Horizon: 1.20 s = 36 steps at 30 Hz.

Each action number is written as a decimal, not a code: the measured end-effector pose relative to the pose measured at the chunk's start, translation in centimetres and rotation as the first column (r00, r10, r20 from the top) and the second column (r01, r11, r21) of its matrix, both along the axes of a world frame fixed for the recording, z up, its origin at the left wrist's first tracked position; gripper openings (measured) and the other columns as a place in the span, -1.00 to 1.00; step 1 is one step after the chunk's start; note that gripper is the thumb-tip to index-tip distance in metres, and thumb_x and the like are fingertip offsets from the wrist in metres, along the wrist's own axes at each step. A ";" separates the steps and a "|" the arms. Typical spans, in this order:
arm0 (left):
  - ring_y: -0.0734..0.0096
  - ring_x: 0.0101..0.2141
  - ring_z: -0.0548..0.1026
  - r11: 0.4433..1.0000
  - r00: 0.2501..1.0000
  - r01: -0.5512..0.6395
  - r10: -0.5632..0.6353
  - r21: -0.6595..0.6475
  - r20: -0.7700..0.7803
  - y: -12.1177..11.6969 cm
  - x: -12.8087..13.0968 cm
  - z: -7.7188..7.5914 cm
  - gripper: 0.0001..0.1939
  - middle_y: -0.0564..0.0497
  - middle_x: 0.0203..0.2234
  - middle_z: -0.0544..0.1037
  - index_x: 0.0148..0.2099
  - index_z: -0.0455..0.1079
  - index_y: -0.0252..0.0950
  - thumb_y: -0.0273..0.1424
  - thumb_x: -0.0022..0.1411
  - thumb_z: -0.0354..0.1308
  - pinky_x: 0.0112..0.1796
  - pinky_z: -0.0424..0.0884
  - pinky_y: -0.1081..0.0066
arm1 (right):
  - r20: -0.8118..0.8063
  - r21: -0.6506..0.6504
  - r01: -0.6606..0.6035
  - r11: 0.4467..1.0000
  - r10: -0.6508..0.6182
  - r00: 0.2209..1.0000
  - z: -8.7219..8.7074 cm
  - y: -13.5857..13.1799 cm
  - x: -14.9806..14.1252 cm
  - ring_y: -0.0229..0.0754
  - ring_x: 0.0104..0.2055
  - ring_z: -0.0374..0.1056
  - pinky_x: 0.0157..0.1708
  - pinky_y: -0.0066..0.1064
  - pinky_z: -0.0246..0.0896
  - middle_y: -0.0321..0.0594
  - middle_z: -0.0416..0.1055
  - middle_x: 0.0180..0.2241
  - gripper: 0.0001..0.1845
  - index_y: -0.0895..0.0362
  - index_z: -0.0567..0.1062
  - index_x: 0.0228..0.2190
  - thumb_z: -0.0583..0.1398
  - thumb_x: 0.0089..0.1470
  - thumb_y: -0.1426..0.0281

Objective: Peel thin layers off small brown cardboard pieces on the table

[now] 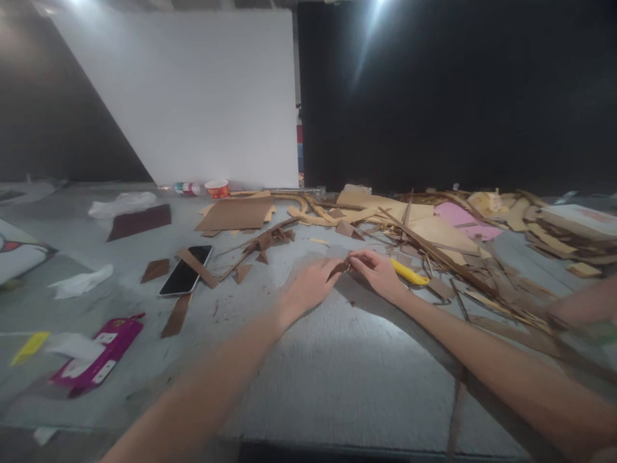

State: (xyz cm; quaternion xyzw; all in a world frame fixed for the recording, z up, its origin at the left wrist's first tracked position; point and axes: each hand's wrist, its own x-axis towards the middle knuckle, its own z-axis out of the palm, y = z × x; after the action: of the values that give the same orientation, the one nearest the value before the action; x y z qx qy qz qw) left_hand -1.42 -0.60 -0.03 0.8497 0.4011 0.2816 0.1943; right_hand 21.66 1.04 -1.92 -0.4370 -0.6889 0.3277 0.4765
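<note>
My left hand (311, 284) and my right hand (378, 273) meet over the middle of the grey table. Between their fingertips is a small brown piece of sheet material (339, 270), perhaps leather or card, mostly hidden by the fingers. Both hands are closed in a pinch on it, the left slightly blurred. Just beyond my right hand lies a yellow-handled tool (409, 272), its front end covered by the hand. Brown offcuts (272, 240) are scattered past my left hand.
Left of my arms lie a phone (186, 273) with a brown strip across it and a purple pouch (113, 344). Scrap strips (434, 247) and a pink sheet (465, 222) heap up on the right. A red cup (218, 189) stands at the back. Another person's arm (585, 302) reaches in at right.
</note>
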 end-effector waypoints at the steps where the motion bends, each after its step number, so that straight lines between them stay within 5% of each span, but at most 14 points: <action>1: 0.07 0.09 0.61 1.000 1.000 -0.004 0.004 -0.003 0.003 0.0 0.0 0.1 -0.65 -0.10 0.10 0.64 0.32 0.43 -0.08 -0.28 0.60 0.03 0.07 0.50 0.19 | 0.006 0.013 0.013 1.000 -0.013 1.000 0.0 0.0 0.0 -0.07 -0.26 0.53 -0.16 -0.24 0.48 -0.19 0.65 -0.28 -0.61 0.06 0.67 -0.16 0.27 0.32 0.01; 9: 0.09 0.09 0.61 0.999 0.998 0.006 -0.008 0.033 0.063 0.2 0.1 -0.2 -0.70 -0.09 0.09 0.65 0.24 0.46 -0.11 -0.37 0.58 0.03 0.11 0.49 0.16 | 0.121 0.214 0.005 0.977 -0.032 0.992 0.1 -0.3 -0.1 0.00 -0.18 0.54 -0.10 -0.14 0.47 -0.13 0.66 -0.17 -0.69 -0.01 0.71 -0.14 0.27 0.35 0.08; 15: 0.08 0.09 0.61 0.999 0.999 0.004 -0.006 0.049 0.045 0.3 0.0 -0.6 -0.70 -0.12 0.06 0.65 0.26 0.43 -0.14 -0.34 0.61 0.00 0.09 0.49 0.15 | 0.100 0.183 0.072 0.980 -0.092 0.991 -0.5 -0.4 -0.3 -0.03 -0.27 0.52 -0.18 -0.19 0.46 -0.16 0.64 -0.25 -0.69 0.02 0.63 -0.15 0.31 0.30 0.05; 23: 0.08 0.18 0.58 0.999 0.996 0.001 -0.004 0.042 0.093 0.3 0.0 -0.8 -0.62 -0.11 0.17 0.62 0.36 0.38 -0.11 -0.37 0.59 0.06 0.18 0.48 0.11 | 0.144 0.310 0.027 0.950 -0.075 0.987 -0.3 -0.4 -0.2 -0.03 -0.22 0.53 -0.13 -0.17 0.48 -0.13 0.66 -0.16 -0.72 0.00 0.68 -0.17 0.24 0.39 0.12; 36: 0.18 0.11 0.65 0.997 0.978 -0.072 0.066 0.023 0.196 0.5 0.0 -1.2 -0.72 -0.06 0.12 0.68 0.24 0.51 -0.14 -0.30 0.58 0.15 0.14 0.54 0.21 | 0.100 0.353 0.080 0.932 -0.123 0.987 -0.7 -0.3 -0.4 -0.10 -0.30 0.55 -0.20 -0.24 0.53 -0.19 0.68 -0.21 -0.73 0.03 0.63 0.00 0.30 0.36 0.19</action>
State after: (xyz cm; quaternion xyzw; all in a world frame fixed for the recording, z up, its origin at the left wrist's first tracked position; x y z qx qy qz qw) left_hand -1.42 -0.09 -1.22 0.8064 0.4049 0.3763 0.2102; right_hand 21.24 0.75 -2.61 -0.3999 -0.7401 0.1486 0.5199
